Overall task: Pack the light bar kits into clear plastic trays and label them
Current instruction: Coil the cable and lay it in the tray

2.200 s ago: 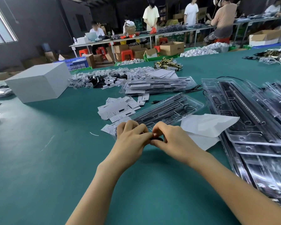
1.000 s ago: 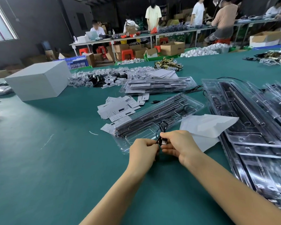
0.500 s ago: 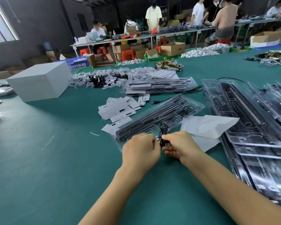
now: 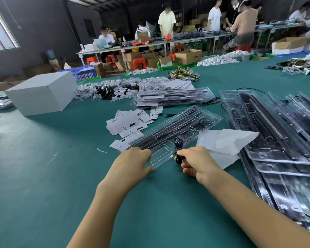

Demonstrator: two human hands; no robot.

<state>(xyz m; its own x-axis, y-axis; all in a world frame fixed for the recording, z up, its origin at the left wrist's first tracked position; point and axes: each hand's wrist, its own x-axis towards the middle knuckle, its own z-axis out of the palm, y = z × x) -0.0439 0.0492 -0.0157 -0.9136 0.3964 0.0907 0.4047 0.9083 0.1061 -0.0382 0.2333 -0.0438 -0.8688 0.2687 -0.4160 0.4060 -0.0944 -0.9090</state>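
A clear plastic tray (image 4: 207, 120) with black light bars (image 4: 168, 130) in it lies slantwise on the green table in front of me. My left hand (image 4: 132, 161) grips the tray's near left corner, fingers curled over its edge. My right hand (image 4: 197, 161) pinches a coiled black cable (image 4: 177, 146) with a USB plug, held just above the tray's near end. White label cards (image 4: 127, 122) lie scattered left of the tray. A white sheet of paper (image 4: 225, 140) lies to its right.
Stacks of clear trays (image 4: 284, 140) fill the right side. A pile of packed trays (image 4: 170, 98) sits behind, with small bagged parts (image 4: 106, 90) beyond. A white box (image 4: 41, 93) stands at left. People work at far tables.
My hands have parted. The left one moved left from the cable onto the tray's corner. The right one keeps the coiled cable.
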